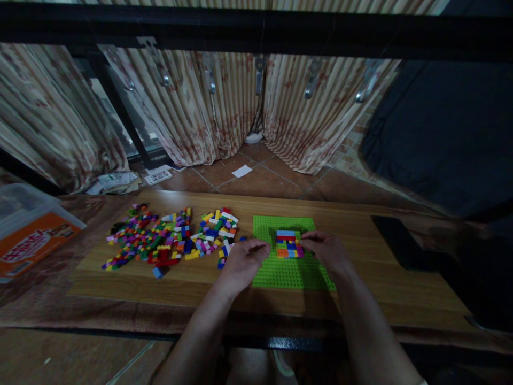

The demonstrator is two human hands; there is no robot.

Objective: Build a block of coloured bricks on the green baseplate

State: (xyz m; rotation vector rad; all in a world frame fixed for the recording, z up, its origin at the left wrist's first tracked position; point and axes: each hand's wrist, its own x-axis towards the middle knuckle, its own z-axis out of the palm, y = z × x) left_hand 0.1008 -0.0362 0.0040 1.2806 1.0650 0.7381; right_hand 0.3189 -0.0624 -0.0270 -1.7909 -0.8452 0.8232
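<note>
A small block of multi-coloured toy bricks (287,244) stands on a green studded baseplate (294,277), with light blue and red bricks along its far side. My right hand (331,252) reaches in from the right, thumb and fingers pinched at the block's right edge. Whatever the right fingertips hold is too small to make out. Over the plate's left edge is my left hand (242,264), its fingers drawn together a little apart from the block; anything between them is hidden. Loose toy bricks (156,238) in many colours are spread to the left of the baseplate.
The wooden board (192,297) carries the bricks and baseplate. A dark flat object (396,243) lies at its right. At the far left is a clear plastic tub (32,230) with an orange label. Striped curtains (236,107) hang behind, beyond a dark horizontal bar (240,32).
</note>
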